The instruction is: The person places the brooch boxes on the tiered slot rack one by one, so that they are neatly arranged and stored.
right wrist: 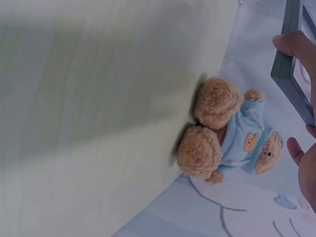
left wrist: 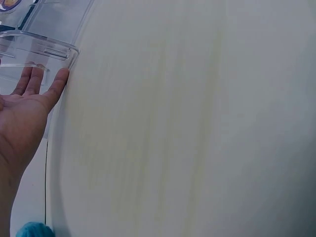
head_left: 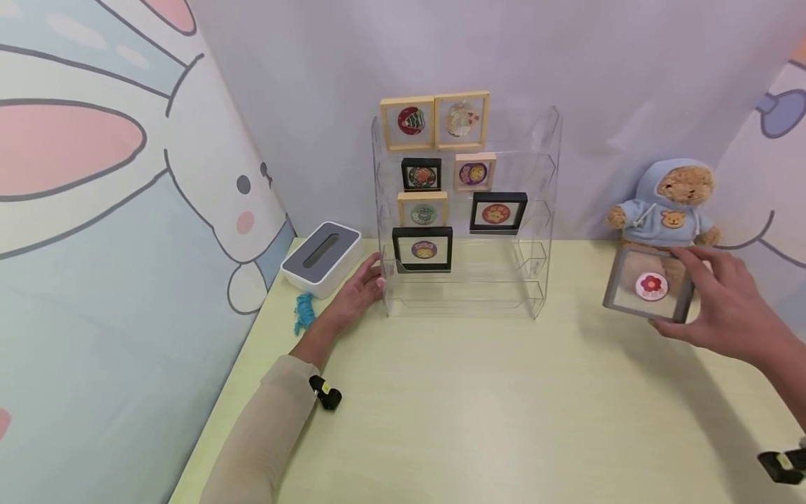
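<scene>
A clear acrylic tiered rack (head_left: 466,308) stands at the back of the table with several small display frames on its tiers. At its left side is my left hand (head_left: 360,290), fingers extended and touching the side panel near the base. My right hand (head_left: 733,308) pinches a grey square display frame (head_left: 613,280) by its right edge, thumb below and fingers on top. Inside that frame shows a round badge with a red flower (head_left: 651,285). The held frame is raised above the table and overlaps the teddy bear's lower body in the head view.
A teddy bear (head_left: 672,199) in a blue hoodie sits by the back wall on the right. Left of the rack are a white tissue box (head_left: 336,269) with a grey lid and a bundle of blue yarn (head_left: 304,313). A bunny-print wall (head_left: 126,315) borders the left side.
</scene>
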The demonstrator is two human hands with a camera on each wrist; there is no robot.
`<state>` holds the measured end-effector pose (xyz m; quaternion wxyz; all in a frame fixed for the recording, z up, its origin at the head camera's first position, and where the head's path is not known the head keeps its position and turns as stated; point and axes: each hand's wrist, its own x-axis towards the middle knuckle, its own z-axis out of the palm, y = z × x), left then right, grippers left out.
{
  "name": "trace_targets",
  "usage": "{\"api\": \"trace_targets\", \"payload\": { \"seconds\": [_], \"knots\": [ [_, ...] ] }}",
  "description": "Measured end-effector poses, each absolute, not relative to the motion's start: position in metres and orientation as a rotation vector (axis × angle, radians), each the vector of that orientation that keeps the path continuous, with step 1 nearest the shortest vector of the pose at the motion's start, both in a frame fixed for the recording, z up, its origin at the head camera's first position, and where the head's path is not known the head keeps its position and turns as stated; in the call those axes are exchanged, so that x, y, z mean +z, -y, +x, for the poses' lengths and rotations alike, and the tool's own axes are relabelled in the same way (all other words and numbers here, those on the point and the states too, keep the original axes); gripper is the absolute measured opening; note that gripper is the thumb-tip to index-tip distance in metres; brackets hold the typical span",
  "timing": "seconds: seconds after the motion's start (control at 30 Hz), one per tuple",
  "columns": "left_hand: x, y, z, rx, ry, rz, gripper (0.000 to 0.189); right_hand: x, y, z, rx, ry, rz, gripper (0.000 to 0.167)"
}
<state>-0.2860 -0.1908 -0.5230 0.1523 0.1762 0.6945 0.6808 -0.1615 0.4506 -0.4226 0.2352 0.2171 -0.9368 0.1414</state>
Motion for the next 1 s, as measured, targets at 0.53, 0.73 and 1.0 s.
{"api": "trace_targets", "payload": {
  "seconds": [0.53,0.73,1.0],
  "knots": [
    [-0.523,0.191,-0.284,1.944,-2.004,0.491,0.069,-0.384,-0.386,-0.2,0.176,2.268,0.79,0.119],
    [-0.522,0.191,-0.284,1.954,-1.997,0.499,0.067,-0.38,-0.362,-0.22,0.161,2.124,0.895,0.107],
    [-0.519,0.191,-0.282,1.934,-2.018,0.488,0.068,-0.373,-0.331,-0.234,0.079,2.128,0.941,0.106]
  ]
}}
